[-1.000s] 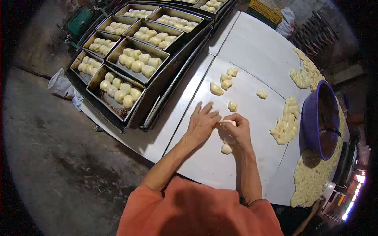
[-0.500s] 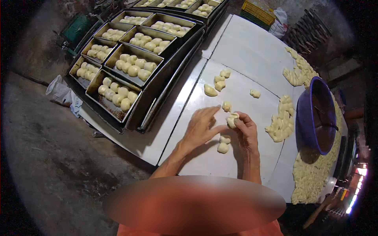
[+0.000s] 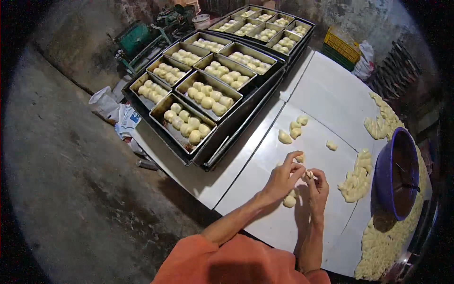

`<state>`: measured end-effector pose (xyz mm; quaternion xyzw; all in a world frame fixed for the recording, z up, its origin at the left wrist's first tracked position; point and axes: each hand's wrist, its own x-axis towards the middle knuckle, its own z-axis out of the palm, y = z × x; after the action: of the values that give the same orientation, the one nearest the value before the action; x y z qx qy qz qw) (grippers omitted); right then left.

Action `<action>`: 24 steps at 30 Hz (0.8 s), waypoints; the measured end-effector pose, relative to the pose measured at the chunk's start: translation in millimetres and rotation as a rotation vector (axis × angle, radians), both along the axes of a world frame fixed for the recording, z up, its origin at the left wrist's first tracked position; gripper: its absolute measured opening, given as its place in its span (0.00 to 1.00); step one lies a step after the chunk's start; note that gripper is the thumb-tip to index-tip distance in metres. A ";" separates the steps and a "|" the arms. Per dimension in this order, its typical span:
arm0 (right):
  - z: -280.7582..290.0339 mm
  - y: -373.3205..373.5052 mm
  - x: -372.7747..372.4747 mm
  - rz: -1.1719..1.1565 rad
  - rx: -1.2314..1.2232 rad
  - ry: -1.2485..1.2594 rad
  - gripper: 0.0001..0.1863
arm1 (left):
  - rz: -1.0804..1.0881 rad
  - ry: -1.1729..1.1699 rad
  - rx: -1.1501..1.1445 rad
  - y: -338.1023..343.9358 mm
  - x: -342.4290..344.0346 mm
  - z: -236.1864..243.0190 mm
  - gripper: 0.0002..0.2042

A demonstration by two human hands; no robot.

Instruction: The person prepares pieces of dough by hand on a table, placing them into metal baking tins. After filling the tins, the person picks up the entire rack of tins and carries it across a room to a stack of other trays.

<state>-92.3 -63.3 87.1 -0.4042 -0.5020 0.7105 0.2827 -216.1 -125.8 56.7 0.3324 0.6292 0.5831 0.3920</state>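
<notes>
My right hand pinches a small pale dough piece above the white table. My left hand is beside it, fingers bent and apart, with fingertips at or near that piece. Another lump sits just behind my left fingers, partly hidden by them. Dough lumps lie below my hands, partly covered by them. Farther back are several loose pieces, one small piece on its own, and a larger irregular dough mass to the right.
Metal pans of dough balls stand on black trays at upper left. A purple basin and spread dough line the right side of the white table. Yellow and green crates, a white sack and green machinery are beyond.
My view has shifted, so the scene sits farther right and lower. The dough piece is less visible between my right fingers, and my left fingers have bent up toward it.
</notes>
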 end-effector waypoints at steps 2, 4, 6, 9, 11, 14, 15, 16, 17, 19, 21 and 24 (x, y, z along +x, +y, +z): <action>-10.1 2.1 3.1 -0.069 0.128 -0.104 0.12 | 0.121 0.241 0.116 10.2 14.2 -4.9 0.25; -23.4 5.9 9.8 -0.109 0.202 -0.036 0.12 | 0.233 0.464 0.239 23.6 28.5 -11.6 0.27; -8.4 -0.3 12.2 -0.105 0.096 0.056 0.11 | 0.157 0.237 0.434 31.8 41.8 -15.9 0.32; -21.1 14.4 36.8 -0.081 -0.014 0.423 0.15 | 0.039 0.216 0.578 46.0 65.2 -21.9 0.35; 13.9 10.6 33.0 -0.148 -0.209 0.570 0.21 | 0.055 0.113 0.639 56.3 78.9 -28.1 0.37; 3.8 28.3 47.1 -0.160 -0.133 0.596 0.21 | -0.026 -0.214 0.627 70.8 105.1 -38.5 0.42; 5.3 36.3 54.2 -0.188 -0.214 0.530 0.19 | -0.027 -0.380 0.517 69.9 111.0 -33.9 0.44; -0.3 43.9 59.5 -0.231 -0.210 0.518 0.19 | -0.019 -0.526 0.396 65.4 110.8 -29.8 0.47; -4.3 57.8 70.8 -0.176 -0.178 0.498 0.18 | -0.065 -0.523 0.383 69.1 113.7 -23.5 0.49; -2.9 91.5 95.1 -0.151 -0.130 0.465 0.17 | -0.126 -0.517 0.256 66.7 112.0 -18.0 0.50; 9.9 129.1 128.0 -0.398 0.170 0.405 0.12 | -0.195 -0.498 0.091 60.7 102.7 -9.4 0.44; 21.4 196.8 208.8 -0.454 0.327 0.322 0.09 | -0.216 -0.507 -0.039 58.5 85.4 -14.1 0.26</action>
<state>116.5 133.6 108.5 -0.3376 -0.4555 0.5939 0.5708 -130.7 -67.3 42.6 0.2336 0.4831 0.5903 0.6030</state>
